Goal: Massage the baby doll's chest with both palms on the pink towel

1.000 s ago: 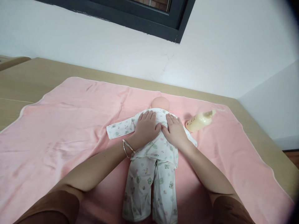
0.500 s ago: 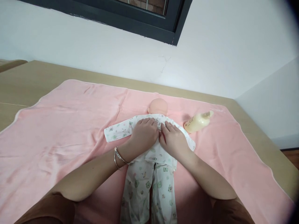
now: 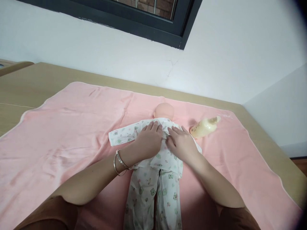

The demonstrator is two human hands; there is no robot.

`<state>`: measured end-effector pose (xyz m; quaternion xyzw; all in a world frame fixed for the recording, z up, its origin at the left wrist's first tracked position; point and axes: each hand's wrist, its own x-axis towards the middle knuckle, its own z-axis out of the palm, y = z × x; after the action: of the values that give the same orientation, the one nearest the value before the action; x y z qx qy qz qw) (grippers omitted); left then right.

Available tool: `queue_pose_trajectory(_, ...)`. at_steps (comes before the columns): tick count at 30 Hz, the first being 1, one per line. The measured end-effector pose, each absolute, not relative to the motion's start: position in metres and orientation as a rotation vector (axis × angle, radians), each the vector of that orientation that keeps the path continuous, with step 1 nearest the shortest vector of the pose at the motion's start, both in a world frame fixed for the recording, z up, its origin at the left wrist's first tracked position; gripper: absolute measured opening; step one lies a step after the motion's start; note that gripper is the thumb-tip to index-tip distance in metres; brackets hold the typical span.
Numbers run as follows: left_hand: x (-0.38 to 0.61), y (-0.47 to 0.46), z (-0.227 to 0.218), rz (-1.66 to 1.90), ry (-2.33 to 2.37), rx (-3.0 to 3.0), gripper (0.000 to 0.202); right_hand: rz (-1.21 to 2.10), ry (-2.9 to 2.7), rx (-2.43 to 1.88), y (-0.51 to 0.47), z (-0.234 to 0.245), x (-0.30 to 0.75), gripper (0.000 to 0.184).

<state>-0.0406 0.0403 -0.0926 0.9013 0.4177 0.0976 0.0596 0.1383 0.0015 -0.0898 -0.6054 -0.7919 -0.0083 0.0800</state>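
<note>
A baby doll (image 3: 164, 110) in white printed pyjamas (image 3: 153, 188) lies face down on a pink blanket (image 3: 59, 134), head toward the wall. My left hand (image 3: 148, 141) lies flat on the left side of its back, fingers stretched out, a bangle on the wrist. My right hand (image 3: 182, 143) rests flat on the right side of the back, fingers extended. The two hands nearly touch at the middle of the back. Neither hand holds anything.
A cream lotion bottle (image 3: 204, 126) lies on its side on the blanket, right of the doll's shoulder. The blanket covers a wooden table (image 3: 35, 80) that stands against a white wall under a dark window frame (image 3: 144, 19).
Both hands slid a little down the doll's back from the shoulders, then back up slightly. The doll and the bottle stay where they were.
</note>
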Motion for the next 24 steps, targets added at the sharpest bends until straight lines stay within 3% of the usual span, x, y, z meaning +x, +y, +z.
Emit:
queue_pose_trajectory(3,-0.043,0.040,-0.085,0.243,1.265,2.697,0.051,-0.033,-2.359,-1.823,-0.006,-0.081,0.135,0.030)
queue_pose_trajectory(9,-0.036,0.074,-0.109,0.381,1.398,2.549,0.060,0.116,-2.168,-2.004,0.026,-0.096,0.149,0.053)
queue_pose_trajectory(14,-0.028,0.063,-0.115,0.405,1.448,2.554,0.058,0.145,-2.221,-1.972,0.026,-0.101,0.146,0.057)
queue_pose_trajectory(24,-0.031,0.022,-0.086,0.201,1.328,2.671,0.057,-0.140,-2.292,-1.923,-0.005,-0.088,0.132,0.035)
